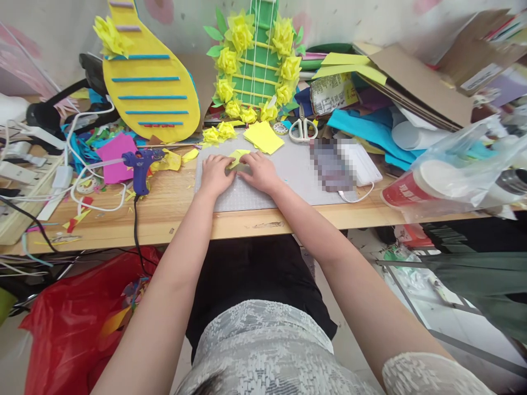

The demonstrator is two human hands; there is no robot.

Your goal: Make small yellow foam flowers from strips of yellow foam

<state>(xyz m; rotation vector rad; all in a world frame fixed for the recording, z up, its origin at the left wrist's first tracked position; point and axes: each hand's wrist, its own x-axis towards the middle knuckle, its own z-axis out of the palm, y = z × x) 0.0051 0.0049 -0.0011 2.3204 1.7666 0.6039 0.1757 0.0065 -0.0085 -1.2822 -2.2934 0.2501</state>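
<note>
Both hands rest on the grey cutting mat (288, 189) with a small piece of yellow paper (237, 157) between them. My left hand (216, 174) has its fingers closed on the paper's left side. On its right side, my right hand (260, 171) grips it too. Just behind the hands lies a stack of yellow paper squares (264, 137). Yellow paper flowers (219, 133) sit to the left of that stack. A green paper instrument (257, 74) ringed with yellow paper flowers stands at the back, beside a yellow one (150, 82) with blue strips.
A blue glue gun (141, 169) stands on the left among cables and paper scraps. Scissors (303, 129), a phone (333, 164) and a white power bank (361, 163) lie to the right. A bagged red cup (411, 189) is near the right edge. Below left hangs a red bag (82, 318).
</note>
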